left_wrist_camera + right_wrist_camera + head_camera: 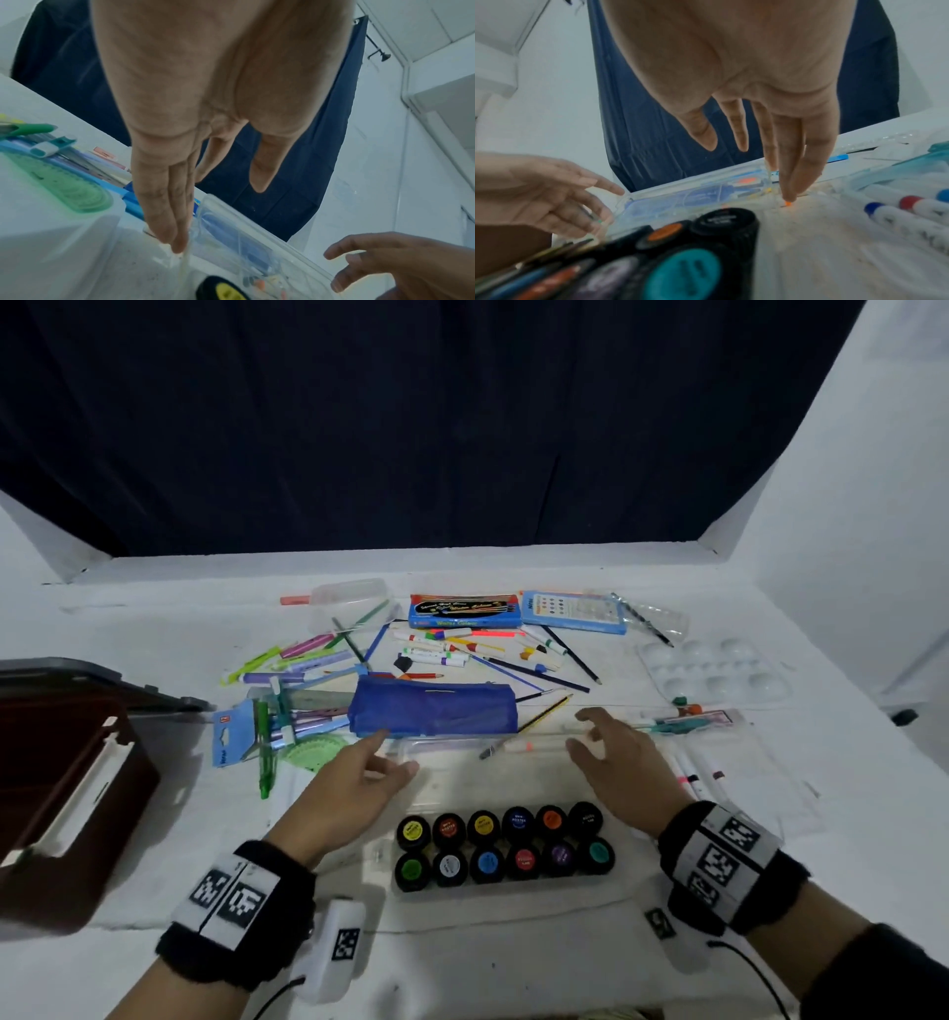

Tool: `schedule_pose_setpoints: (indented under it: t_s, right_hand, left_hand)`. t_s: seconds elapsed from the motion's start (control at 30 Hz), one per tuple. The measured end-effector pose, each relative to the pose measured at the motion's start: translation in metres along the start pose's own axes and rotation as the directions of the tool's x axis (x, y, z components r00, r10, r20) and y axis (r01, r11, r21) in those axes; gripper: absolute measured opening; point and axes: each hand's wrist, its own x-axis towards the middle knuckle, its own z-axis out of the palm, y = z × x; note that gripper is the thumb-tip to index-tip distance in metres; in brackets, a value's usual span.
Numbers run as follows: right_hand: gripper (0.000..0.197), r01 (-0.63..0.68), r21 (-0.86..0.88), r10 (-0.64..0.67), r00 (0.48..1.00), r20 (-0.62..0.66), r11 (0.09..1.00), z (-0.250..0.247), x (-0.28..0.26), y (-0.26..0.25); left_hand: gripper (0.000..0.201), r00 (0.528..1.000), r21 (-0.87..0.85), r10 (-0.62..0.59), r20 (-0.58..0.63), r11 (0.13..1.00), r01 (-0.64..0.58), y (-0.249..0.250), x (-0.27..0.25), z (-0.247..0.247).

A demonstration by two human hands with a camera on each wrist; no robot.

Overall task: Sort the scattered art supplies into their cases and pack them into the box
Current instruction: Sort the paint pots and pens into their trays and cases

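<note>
— Paint pots (pixel 506 846), twelve with black lids, sit in two rows in a clear tray at the near edge of the worktop (pixel 169 629), right between the person's wrists. What should be done about them?

— Nothing yet, by the look of it. Both hands are past the pots, over the clear plastic case (pixel 480 762) lying just behind the tray. The left hand (pixel 354 785) has its fingers straight and apart, holding nothing, its fingertips (pixel 177 246) down at the case's left rim. The right hand (pixel 619 762) is likewise spread and empty, its fingertips (pixel 789 194) low at the right end.

— So the step is to open or lift that case?

— Probably. The wise way is to take it by both short ends together and keep it level, since a thin clear lid flexes and a few pens seem to lie in or under it.

— And beyond?

— The blue pouch (pixel 434 708) lies touching the case's far side, so it may snag. Loose markers (pixel 436 652) and pencils are scattered toward the far edge, still unsorted. The brown box (pixel 67 793) stands open at the left edge.
</note>
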Motion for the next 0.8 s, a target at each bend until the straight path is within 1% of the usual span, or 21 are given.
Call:
schedule_pose_setpoints:
  t_s: [0.03,0.07,0.1,0.23,0.3,0.33,0.4,0.53,0.63,0.7,0.8]
  right_hand:
    - [0.036,-0.001,0.056,0.003,0.999,-0.035,0.998,-0.001,-0.005,0.000]
    - [0.034,0.002,0.098,0.005,0.998,-0.068,0.995,-0.002,-0.010,0.001]
    - [0.031,0.012,0.126,0.001,0.995,-0.099,0.992,-0.002,-0.017,0.002]
    - [0.012,0.065,0.241,-0.018,0.981,-0.193,0.968,-0.004,-0.044,0.005]
    - [0.009,0.068,0.271,-0.013,0.980,-0.201,0.960,-0.004,-0.056,0.010]
    - [0.009,0.074,0.259,-0.023,0.981,-0.195,0.963,-0.003,-0.061,0.013]
    - [0.009,0.094,0.214,-0.054,0.981,-0.185,0.972,-0.001,-0.070,0.020]
    - [0.010,0.146,0.136,-0.122,0.978,-0.170,0.980,0.005,-0.078,0.030]
    - [0.008,0.139,0.053,-0.130,0.982,-0.137,0.989,0.008,-0.075,0.035]
    - [0.016,0.102,0.041,-0.098,0.991,-0.092,0.994,0.008,-0.071,0.036]
    - [0.034,0.062,0.039,-0.060,0.998,-0.036,0.997,0.005,-0.066,0.034]
  left_hand:
    - [0.072,1.000,-0.040,0.000,-0.019,0.999,-0.001,-0.003,-0.007,0.000]
    - [0.075,1.000,-0.081,0.000,-0.031,0.997,-0.003,-0.005,-0.015,0.001]
    - [0.072,0.999,-0.116,0.009,-0.044,0.993,-0.014,-0.006,-0.025,0.002]
    - [0.044,0.992,-0.230,0.035,-0.118,0.971,-0.062,-0.013,-0.057,0.007]
    - [0.044,0.991,-0.266,0.046,-0.127,0.961,-0.078,-0.020,-0.068,0.009]
    - [0.041,0.990,-0.260,0.047,-0.133,0.962,-0.080,-0.022,-0.073,0.012]
    - [0.026,0.985,-0.204,0.055,-0.163,0.975,-0.088,-0.025,-0.081,0.018]
    - [0.029,0.972,-0.111,0.090,-0.215,0.987,-0.116,-0.034,-0.090,0.030]
    - [0.030,0.957,-0.054,0.112,-0.267,0.990,-0.131,-0.039,-0.087,0.033]
    - [0.029,0.946,0.021,0.148,-0.288,0.989,-0.149,-0.040,-0.084,0.034]
    - [0.032,0.936,0.144,0.166,-0.311,0.981,-0.126,-0.041,-0.080,0.036]
